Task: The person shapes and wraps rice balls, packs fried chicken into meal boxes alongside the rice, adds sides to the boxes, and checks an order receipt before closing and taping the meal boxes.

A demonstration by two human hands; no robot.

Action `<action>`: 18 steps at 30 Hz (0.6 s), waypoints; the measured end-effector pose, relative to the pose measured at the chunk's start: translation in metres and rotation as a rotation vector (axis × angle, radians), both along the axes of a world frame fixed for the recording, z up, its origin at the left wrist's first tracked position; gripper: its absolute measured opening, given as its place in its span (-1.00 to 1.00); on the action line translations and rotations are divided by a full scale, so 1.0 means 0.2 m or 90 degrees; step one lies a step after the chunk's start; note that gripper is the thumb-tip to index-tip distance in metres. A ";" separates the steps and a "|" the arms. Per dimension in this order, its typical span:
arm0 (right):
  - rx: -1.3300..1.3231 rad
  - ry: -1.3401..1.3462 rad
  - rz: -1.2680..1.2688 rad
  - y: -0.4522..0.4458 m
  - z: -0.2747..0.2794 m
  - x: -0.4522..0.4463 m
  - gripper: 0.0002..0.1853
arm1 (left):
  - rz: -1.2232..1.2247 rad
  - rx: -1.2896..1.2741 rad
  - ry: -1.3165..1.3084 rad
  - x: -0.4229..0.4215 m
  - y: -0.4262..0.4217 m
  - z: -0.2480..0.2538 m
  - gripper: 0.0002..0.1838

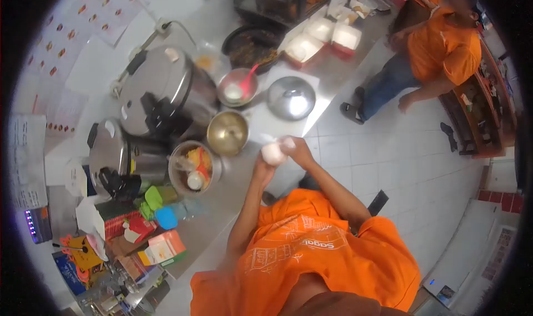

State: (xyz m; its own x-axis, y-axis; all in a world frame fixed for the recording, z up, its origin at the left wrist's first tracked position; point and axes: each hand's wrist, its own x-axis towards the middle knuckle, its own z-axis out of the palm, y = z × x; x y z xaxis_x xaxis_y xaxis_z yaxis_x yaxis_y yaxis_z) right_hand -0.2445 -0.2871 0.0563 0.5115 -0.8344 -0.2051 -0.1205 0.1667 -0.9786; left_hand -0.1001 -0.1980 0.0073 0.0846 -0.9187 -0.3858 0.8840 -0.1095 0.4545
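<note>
In front of my body, over the counter's edge, my left hand [264, 170] is closed around a smooth white rounded object [273, 154]. Its exact kind is unclear. My right hand [300, 153] is beside it, fingers bent at a pale, blurred scrap [288, 143] against the object's right side; what they pinch is too small to make out. Closest on the counter are a round metal lid [291, 98], a metal bowl [227, 133] and a bowl [237, 88] with a pink spoon [247, 81] in it.
Two large lidded cookers [161, 88] [111, 155] stand along the wall. A container [173, 174] holds food and a red utensil. Beyond are a dark pan [252, 48] and open cartons [304, 48]. Boxes [165, 248] crowd the near left. A person in orange [444, 46] stands at right.
</note>
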 end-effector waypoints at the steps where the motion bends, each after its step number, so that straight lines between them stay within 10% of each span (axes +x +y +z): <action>1: -0.011 -0.008 -0.006 -0.08 0.03 -0.08 -0.75 | -0.013 -0.017 -0.040 -0.07 -0.09 -0.05 -0.55; 7: -0.142 0.069 -0.053 -0.53 0.06 -0.53 -0.77 | -0.160 0.083 -0.377 -0.46 -0.56 -0.01 -0.50; 11: -0.260 0.112 -0.011 -0.72 0.13 -0.68 -0.75 | 0.063 0.041 0.000 -0.65 -0.87 0.04 -0.65; 18: -0.321 0.002 -0.273 -1.14 0.15 -0.38 -0.79 | 0.329 0.233 -0.252 -0.76 -1.43 0.23 -0.50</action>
